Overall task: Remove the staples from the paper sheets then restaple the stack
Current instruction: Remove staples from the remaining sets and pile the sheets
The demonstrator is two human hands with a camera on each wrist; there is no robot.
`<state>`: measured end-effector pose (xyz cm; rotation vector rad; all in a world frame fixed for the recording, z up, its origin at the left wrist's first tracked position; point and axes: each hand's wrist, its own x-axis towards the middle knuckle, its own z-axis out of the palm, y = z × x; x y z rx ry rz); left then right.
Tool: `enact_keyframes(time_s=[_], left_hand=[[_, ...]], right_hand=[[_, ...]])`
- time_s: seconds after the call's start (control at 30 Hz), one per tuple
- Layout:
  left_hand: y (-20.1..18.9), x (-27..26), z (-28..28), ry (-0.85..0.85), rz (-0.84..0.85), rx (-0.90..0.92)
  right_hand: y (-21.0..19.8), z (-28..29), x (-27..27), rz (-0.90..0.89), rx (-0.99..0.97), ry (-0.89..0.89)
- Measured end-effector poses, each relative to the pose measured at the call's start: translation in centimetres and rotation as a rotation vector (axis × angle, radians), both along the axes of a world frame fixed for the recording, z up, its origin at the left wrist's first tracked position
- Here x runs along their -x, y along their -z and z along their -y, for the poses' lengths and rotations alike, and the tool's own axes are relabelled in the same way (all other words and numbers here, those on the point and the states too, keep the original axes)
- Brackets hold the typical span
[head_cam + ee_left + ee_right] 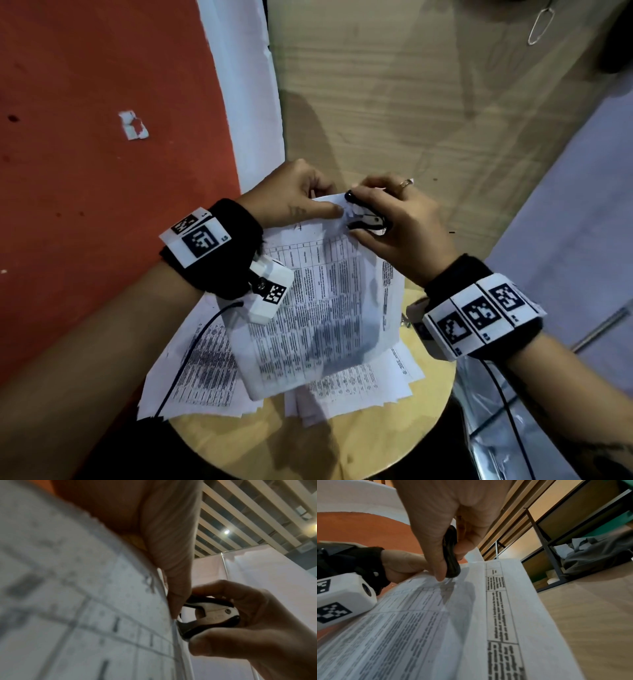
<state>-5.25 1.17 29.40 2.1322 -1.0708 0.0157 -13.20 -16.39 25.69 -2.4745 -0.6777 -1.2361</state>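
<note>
A stapled stack of printed sheets (318,308) is held up at a slant over a round wooden stool (394,428). My left hand (301,205) pinches the stack's top corner, thumb on the front (173,582). My right hand (390,219) grips a black and silver staple remover (366,216), its claws at the paper's top edge right beside the left thumb (214,614). In the right wrist view the remover (451,555) sits between thumb and fingers, its tips on the stack (471,615). The staple itself is hidden.
More loose printed sheets (205,373) lie spread on the stool under the held stack. A wooden surface (411,102) lies beyond, with a metal clip (540,25) at the far right. Red floor (102,137) with a paper scrap (133,125) is at left.
</note>
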Motion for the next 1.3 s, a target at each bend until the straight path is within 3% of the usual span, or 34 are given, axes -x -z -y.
enact_keyframes(time_s=[0.5, 0.67, 1.03, 1.3], left_hand=[[-0.5, 0.9, 0.0, 0.040, -0.097, 0.089], [-0.4, 0.6, 0.0, 0.030, -0.067, 0.016], [0.2, 0.1, -0.4, 0.082, -0.086, 0.073], [0.4, 0.0, -0.5, 0.131, -0.186, 0.065]], right_hand=[[-0.9, -1.6, 0.2, 0.048, 0.152, 0.075], [-1.1, -1.5, -0.3, -0.020, 0.203, 0.059], [-1.4, -1.4, -0.7, -0.048, 0.234, 0.029], [-1.4, -1.2, -0.9, -0.052, 0.301, -0.003]])
